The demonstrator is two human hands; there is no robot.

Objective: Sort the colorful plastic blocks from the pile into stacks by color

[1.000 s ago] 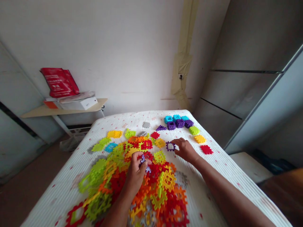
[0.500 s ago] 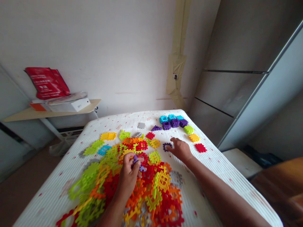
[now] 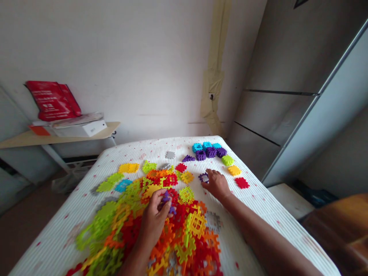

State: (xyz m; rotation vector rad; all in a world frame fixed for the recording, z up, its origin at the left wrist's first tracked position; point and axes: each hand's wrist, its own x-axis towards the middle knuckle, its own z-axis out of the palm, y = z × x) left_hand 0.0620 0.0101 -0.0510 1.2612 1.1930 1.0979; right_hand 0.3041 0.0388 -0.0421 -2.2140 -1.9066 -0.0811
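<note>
Logging that my left hand [image 3: 153,218] was clamped on a small purple plastic waffle block [image 3: 166,197] over the multicoloured plastic block heap [image 3: 195,226]; my open right hand [image 3: 217,184] lay just beside a purple square plastic block [image 3: 203,177], right of the heap. A snagged finger could have scattered the heap.

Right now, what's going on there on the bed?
A person is working with both hands. The left hand grips a small purple block over a heap of colourful plastic blocks. The right hand reaches a purple square block beyond the heap. Cyan and purple blocks sit grouped near the far end of the white mattress.
</note>
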